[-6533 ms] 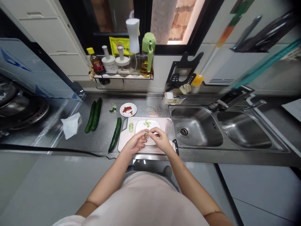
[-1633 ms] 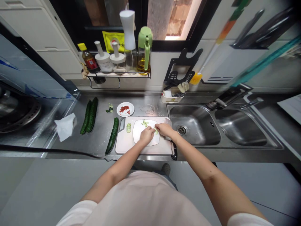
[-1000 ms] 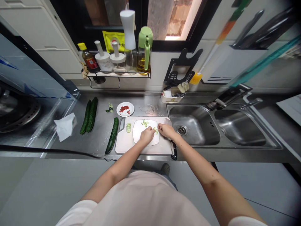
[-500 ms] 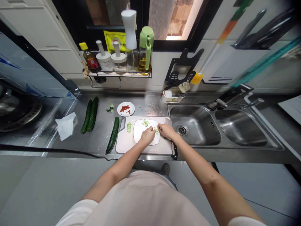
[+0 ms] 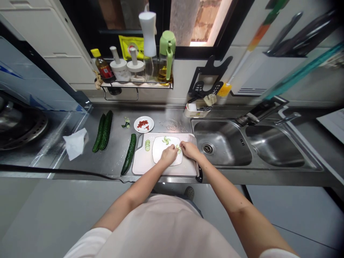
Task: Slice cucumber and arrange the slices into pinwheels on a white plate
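My left hand (image 5: 169, 154) is over the white square plate (image 5: 159, 152), its fingers pinched at some cucumber slices (image 5: 178, 147) near the plate's right side. On the other side of those slices, my right hand (image 5: 189, 149) is closed too, fingertips touching or very near them. Whether a slice is between the fingers is too small to tell. A pinwheel of cucumber slices (image 5: 166, 140) lies at the plate's upper middle. The plate rests on a pale cutting board (image 5: 139, 163). A short row of cucumber slices (image 5: 147, 145) sits on the board's left part.
A whole cucumber (image 5: 129, 154) lies left of the board, with two more cucumbers (image 5: 103, 132) farther left. Behind stands a small plate (image 5: 136, 126) of red bits. A knife (image 5: 199, 173) with a black handle lies at the board's right edge, beside the sink (image 5: 223, 143).
Both hands stay almost in place around the slices on the plate's right side. Only a very slight shift of the right arm shows.
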`<state>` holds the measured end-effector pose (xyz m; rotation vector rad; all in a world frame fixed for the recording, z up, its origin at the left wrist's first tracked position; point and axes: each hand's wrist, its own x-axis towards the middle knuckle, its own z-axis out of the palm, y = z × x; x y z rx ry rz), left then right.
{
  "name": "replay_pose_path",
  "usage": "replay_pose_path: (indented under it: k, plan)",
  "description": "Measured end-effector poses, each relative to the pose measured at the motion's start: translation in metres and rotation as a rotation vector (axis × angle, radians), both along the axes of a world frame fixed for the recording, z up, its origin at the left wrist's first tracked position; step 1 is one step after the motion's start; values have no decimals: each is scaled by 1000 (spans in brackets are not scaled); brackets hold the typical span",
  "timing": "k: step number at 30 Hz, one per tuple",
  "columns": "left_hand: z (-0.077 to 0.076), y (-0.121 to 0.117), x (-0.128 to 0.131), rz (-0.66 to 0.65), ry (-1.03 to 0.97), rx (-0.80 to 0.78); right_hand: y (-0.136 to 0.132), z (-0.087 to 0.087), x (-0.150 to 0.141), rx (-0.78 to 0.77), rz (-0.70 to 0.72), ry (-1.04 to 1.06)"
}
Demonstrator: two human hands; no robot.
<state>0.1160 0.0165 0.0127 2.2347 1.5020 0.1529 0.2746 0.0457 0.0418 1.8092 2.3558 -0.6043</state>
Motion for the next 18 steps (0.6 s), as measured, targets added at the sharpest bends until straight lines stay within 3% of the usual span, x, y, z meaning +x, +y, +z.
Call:
replay_pose_path:
  k: [18]
  plan:
    - [1,-4,-2,-12,32,53,-3,-3,-1,12,-135,80]
